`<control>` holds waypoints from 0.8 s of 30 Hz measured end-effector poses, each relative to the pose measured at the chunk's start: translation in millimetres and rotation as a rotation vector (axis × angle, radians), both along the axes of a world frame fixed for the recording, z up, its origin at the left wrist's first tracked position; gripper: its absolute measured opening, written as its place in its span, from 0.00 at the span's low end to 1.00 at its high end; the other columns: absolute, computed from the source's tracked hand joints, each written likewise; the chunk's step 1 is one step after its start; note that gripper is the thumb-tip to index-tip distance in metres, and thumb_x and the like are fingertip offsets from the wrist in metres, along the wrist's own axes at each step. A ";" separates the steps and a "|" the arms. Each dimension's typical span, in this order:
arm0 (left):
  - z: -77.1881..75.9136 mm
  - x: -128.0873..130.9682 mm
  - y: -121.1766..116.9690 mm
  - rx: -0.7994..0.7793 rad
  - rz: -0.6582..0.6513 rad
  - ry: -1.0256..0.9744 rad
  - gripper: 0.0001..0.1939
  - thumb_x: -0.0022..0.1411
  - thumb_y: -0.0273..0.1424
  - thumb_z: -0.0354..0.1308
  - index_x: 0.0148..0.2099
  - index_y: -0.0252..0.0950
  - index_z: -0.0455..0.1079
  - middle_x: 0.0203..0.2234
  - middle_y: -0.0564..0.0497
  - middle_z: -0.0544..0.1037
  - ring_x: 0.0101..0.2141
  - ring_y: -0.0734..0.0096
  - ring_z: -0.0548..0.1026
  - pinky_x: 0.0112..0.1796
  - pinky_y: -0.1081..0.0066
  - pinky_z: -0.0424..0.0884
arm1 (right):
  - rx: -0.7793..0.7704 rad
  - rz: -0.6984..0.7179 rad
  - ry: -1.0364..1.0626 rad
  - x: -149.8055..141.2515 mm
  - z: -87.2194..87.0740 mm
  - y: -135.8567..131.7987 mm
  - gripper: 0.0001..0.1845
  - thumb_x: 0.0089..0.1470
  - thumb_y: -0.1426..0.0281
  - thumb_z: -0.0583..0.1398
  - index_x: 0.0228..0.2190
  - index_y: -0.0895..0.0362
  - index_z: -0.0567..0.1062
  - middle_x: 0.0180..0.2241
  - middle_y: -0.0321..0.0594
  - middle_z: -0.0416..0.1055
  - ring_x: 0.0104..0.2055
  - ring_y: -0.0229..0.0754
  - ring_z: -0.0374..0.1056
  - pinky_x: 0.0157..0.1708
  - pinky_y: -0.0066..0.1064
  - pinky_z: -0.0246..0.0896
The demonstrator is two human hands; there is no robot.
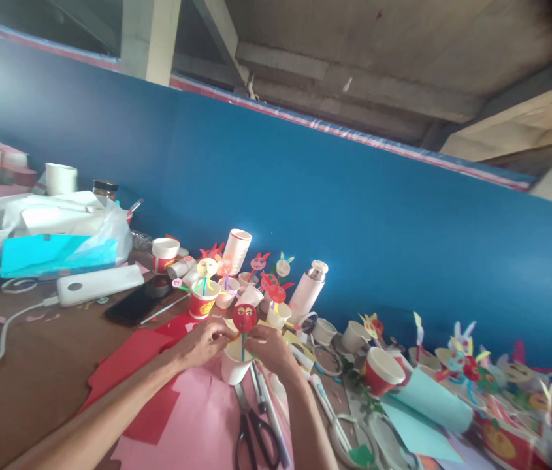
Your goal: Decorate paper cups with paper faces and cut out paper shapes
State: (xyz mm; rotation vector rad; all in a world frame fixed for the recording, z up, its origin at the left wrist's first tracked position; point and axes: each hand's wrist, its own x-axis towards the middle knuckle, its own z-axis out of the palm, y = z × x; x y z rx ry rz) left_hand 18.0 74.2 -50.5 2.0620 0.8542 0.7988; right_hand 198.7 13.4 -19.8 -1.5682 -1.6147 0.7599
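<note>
Forearms [109, 405] flank upright cup [235, 371] | straw [243, 347] near-vertical | red face [245, 317] atop, camera-facing

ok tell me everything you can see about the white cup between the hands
The white cup looks like paper: plain-sided, open-topped, roughly upright, narrowing toward its base. A blue strip rises from its mouth, below a round red face. Pink paper lies by its base. The left hand and right hand flank its rim; exact contact is unclear.
</note>
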 end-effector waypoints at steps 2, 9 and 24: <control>-1.3 -0.1 0.5 -0.005 -0.012 -0.016 0.16 0.55 0.31 0.49 0.41 0.34 0.76 0.38 0.45 0.77 0.37 0.64 0.74 0.37 0.71 0.69 | 0.005 -0.022 -0.050 4.6 2.2 -1.0 0.12 0.43 0.71 0.58 0.32 0.56 0.79 0.32 0.37 0.77 0.39 0.43 0.72 0.38 0.29 0.63; -1.4 1.1 1.9 0.070 -0.038 -0.029 0.18 0.58 0.37 0.49 0.41 0.35 0.76 0.37 0.45 0.75 0.37 0.65 0.72 0.34 0.73 0.67 | 0.036 -0.121 -0.290 -6.4 10.2 -7.5 0.07 0.38 0.73 0.59 0.25 0.56 0.77 0.34 0.42 0.75 0.41 0.49 0.69 0.42 0.37 0.58; -2.3 1.5 0.1 0.054 -0.034 -0.025 0.12 0.54 0.28 0.50 0.37 0.35 0.73 0.38 0.47 0.75 0.38 0.65 0.72 0.35 0.73 0.68 | 0.029 -0.097 -0.277 -11.0 0.0 -3.4 0.06 0.39 0.74 0.59 0.23 0.56 0.77 0.32 0.39 0.75 0.37 0.45 0.69 0.36 0.31 0.59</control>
